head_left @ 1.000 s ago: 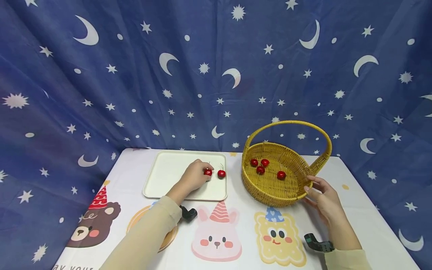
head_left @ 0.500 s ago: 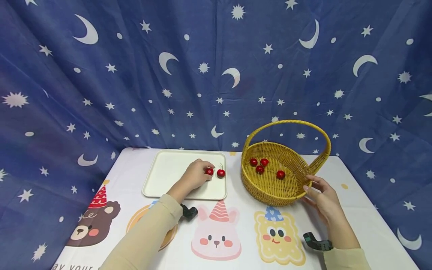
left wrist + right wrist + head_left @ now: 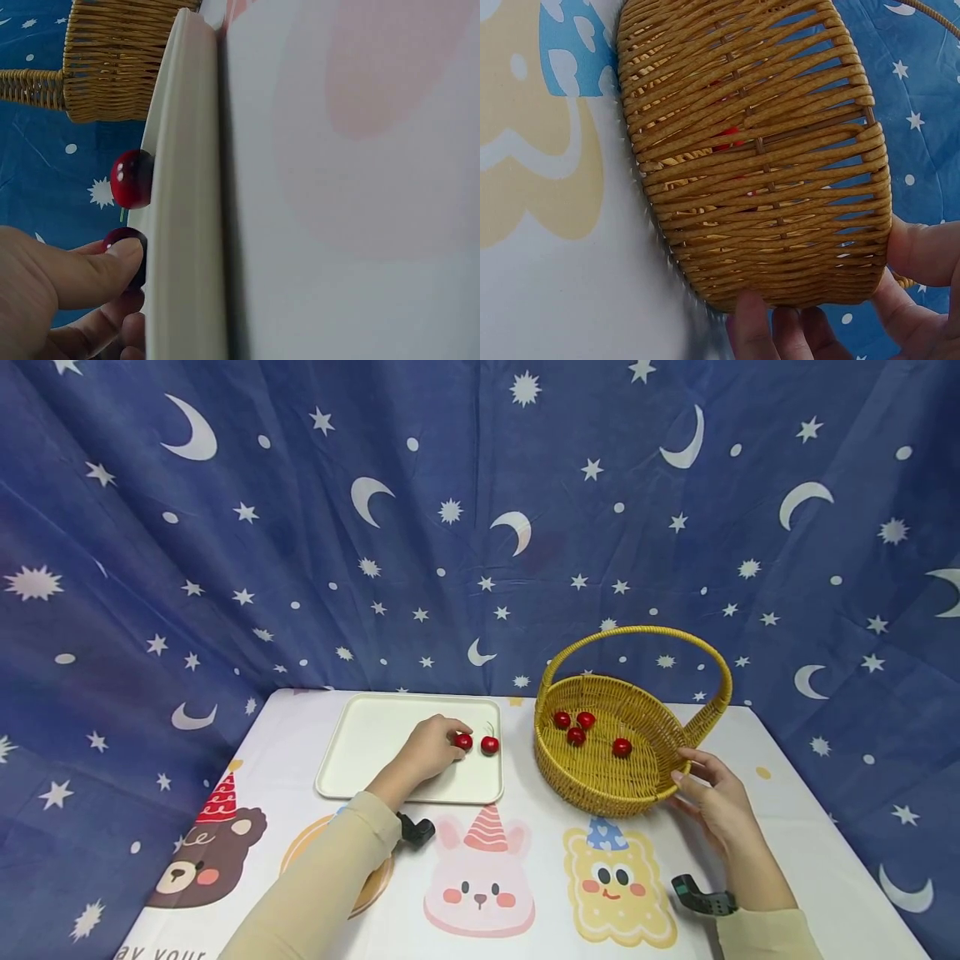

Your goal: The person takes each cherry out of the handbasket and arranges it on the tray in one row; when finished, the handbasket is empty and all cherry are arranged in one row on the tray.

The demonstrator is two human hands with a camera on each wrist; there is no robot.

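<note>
On the white tray, my left hand pinches a red cherry between thumb and fingers. The left wrist view shows the thumb pressed against that cherry just over the tray's rim. A second cherry with a thin stem lies beside it, nearer the basket. My right hand grips the right rim of a yellow wicker basket; thumb above, other fingers along its outer wall. Several cherries lie inside the basket, mostly towards its left side.
The basket's tall arched handle rises over it. A white tablecloth with cartoon animal prints covers the table. Behind stands a blue curtain with moons and stars. Each wrist wears a black camera mount.
Both hands keep almost the same places, the left fingers staying at the same cherry with only slight shifts. The whole head view drifts a little. Basket and tray stay put.
</note>
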